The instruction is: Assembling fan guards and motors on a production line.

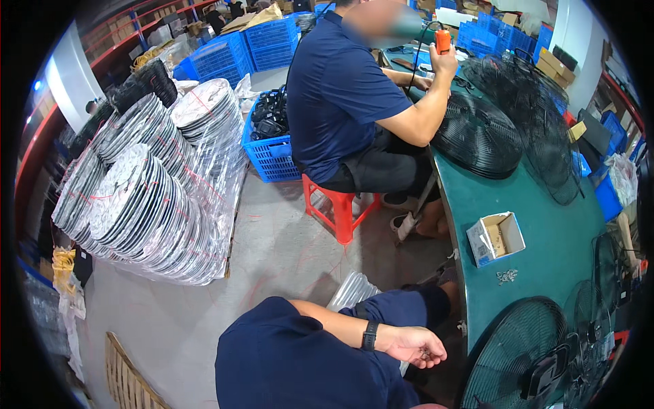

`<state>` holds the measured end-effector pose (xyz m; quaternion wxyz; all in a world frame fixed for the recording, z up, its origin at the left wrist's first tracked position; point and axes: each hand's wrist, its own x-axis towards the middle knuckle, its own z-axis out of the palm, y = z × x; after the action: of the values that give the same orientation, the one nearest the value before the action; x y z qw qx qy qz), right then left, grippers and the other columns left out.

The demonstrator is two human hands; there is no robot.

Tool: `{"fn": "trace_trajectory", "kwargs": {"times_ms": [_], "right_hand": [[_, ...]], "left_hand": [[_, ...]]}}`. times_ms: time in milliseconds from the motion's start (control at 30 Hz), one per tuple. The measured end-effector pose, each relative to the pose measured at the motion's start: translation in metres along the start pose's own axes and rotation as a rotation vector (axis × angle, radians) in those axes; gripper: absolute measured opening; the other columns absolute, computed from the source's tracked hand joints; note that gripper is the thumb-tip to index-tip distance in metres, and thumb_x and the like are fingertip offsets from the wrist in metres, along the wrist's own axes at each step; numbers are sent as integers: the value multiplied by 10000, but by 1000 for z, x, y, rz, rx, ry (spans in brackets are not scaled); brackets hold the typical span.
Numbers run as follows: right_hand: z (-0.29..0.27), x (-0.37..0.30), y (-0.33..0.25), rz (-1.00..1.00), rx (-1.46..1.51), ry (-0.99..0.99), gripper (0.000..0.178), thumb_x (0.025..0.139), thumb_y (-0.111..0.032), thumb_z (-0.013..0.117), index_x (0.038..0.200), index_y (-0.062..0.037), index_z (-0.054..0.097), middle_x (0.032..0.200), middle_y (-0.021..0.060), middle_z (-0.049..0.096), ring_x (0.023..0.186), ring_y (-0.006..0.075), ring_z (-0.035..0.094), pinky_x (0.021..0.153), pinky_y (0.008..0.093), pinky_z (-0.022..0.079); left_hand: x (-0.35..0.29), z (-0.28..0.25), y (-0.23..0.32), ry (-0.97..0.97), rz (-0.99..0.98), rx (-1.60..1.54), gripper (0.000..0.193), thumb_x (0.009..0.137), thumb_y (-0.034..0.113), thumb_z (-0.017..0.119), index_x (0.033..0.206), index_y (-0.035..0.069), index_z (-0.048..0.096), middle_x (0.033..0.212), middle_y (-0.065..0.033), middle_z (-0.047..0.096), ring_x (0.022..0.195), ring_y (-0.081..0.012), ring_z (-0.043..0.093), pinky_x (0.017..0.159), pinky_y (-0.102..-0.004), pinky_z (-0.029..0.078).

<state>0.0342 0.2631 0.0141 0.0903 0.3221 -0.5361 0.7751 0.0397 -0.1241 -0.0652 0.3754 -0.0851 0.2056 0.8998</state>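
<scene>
My left hand [417,346] is palm up beside the table's near edge, above my lap. Its fingers curl over a few small metal pieces that look like screws [427,354]. A dark watch is on that wrist. My right hand does not show; only a sliver of skin appears at the lower edge. On the green table [552,252], a small pile of silver screws [507,276] lies below an open cardboard box [496,238]. A black fan grille [521,351], with a dark central part, lies nearest my left hand on the table.
A co-worker on a red stool [340,211] holds an orange corded tool [443,42] over stacked black grilles [480,133]. More wire grilles [524,109] lean beyond. At left stand wrapped stacks of round discs [157,204]; a blue crate [272,157] of black parts stands behind the stool.
</scene>
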Motion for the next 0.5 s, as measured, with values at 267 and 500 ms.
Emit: {"fn": "trace_trajectory", "kwargs": {"times_ms": [267,500], "right_hand": [[78,58,3,-173,-180,39,737,877,-643,297,1195,-1,470,788,179,547,615,309,520,588,447,439],[131,64,9,-261,276,165,652,886,-545,329,1226,-6,462,816,193,549,641,322,530,611,464,440]], "left_hand": [[-12,11,-5,30,17,58,95,849,38,594,938,16,619,789,-57,640,693,-127,625,588,-239,505],[-8,7,-11,0,-5,49,104,839,48,603,938,22,615,780,-51,637,658,-128,616,579,-244,501]]}}
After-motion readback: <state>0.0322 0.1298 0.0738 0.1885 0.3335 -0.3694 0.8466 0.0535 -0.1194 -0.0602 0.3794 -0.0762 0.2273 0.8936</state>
